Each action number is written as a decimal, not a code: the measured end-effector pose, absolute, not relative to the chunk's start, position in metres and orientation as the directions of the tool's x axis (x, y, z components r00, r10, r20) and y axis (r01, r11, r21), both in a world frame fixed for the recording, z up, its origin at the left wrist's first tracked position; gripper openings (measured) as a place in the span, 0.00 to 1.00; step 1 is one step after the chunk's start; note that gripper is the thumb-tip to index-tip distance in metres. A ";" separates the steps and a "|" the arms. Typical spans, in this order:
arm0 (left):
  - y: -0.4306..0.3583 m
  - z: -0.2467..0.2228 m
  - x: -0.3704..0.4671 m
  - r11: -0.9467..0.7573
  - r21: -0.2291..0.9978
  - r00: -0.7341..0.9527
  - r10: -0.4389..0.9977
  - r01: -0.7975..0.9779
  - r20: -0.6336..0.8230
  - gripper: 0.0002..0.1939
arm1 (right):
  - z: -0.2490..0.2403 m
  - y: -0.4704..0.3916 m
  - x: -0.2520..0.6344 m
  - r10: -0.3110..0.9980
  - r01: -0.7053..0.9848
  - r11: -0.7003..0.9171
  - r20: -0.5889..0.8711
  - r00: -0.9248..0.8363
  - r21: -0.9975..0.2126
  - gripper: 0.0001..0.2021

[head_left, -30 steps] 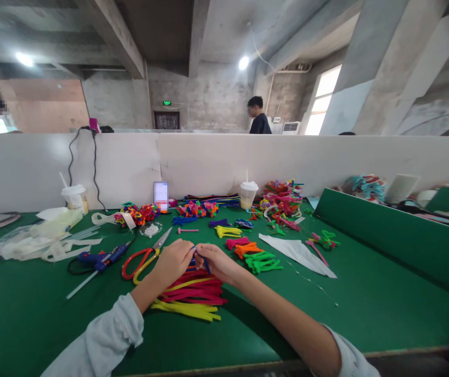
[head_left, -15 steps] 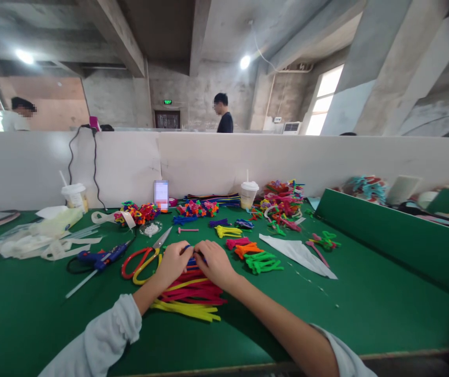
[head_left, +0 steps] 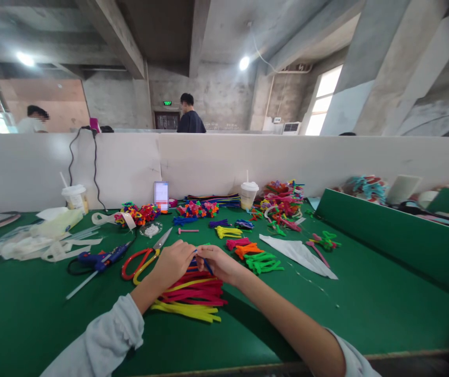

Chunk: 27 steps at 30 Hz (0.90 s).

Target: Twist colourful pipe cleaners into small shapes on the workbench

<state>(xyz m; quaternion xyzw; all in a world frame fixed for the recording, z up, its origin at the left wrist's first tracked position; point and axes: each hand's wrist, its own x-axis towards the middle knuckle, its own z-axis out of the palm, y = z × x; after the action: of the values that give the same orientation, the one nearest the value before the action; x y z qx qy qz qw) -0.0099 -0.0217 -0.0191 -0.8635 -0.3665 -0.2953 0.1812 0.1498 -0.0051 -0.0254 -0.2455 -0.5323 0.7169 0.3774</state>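
Observation:
Above a pile of red pipe cleaners (head_left: 201, 291) on the green table, my left hand (head_left: 176, 260) and my right hand (head_left: 217, 263) meet with pinched fingers. Between them is a dark blue pipe cleaner (head_left: 208, 266); its end slants down beside my right fingers. My left fingertips close on its other part, mostly hidden. Yellow pipe cleaners (head_left: 189, 311) lie at the near side of the pile. Red-and-yellow-handled scissors (head_left: 141, 263) rest against the left side of my left hand.
A blue glue gun (head_left: 104, 258) lies left of the scissors. Beyond my hands are yellow, pink, orange and green (head_left: 264, 263) bundles, a phone (head_left: 161, 196) and a lidded cup (head_left: 249, 195). White cloth (head_left: 297, 254) lies right. Two people stand behind the partition (head_left: 306, 162).
My right hand has turned, its fingers now higher and the blue piece slanting below them. My left hand has shifted slightly. The person in dark clothing has moved left.

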 end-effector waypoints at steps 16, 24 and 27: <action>-0.026 -0.015 -0.007 -0.590 -0.231 0.580 0.514 0.774 0.632 0.12 | -0.029 -0.008 0.144 0.815 -0.384 -0.324 -0.049 -0.577 -0.865 0.07; -0.027 -0.022 0.003 -0.473 0.238 0.265 0.768 0.848 0.582 0.13 | -0.034 -0.010 0.135 0.907 -0.391 -0.087 0.089 -0.411 -0.916 0.08; -0.028 -0.018 0.004 -0.460 0.376 0.213 0.814 0.804 0.541 0.14 | -0.033 -0.011 0.135 0.915 -0.332 0.005 0.138 -0.378 -0.943 0.09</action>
<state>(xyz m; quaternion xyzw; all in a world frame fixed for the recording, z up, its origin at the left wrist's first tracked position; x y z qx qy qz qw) 0.0043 -0.0281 -0.0177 -0.7786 -0.5196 -0.3518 -0.0070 0.1355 -0.0108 -0.0328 -0.2804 -0.5198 0.6473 0.4818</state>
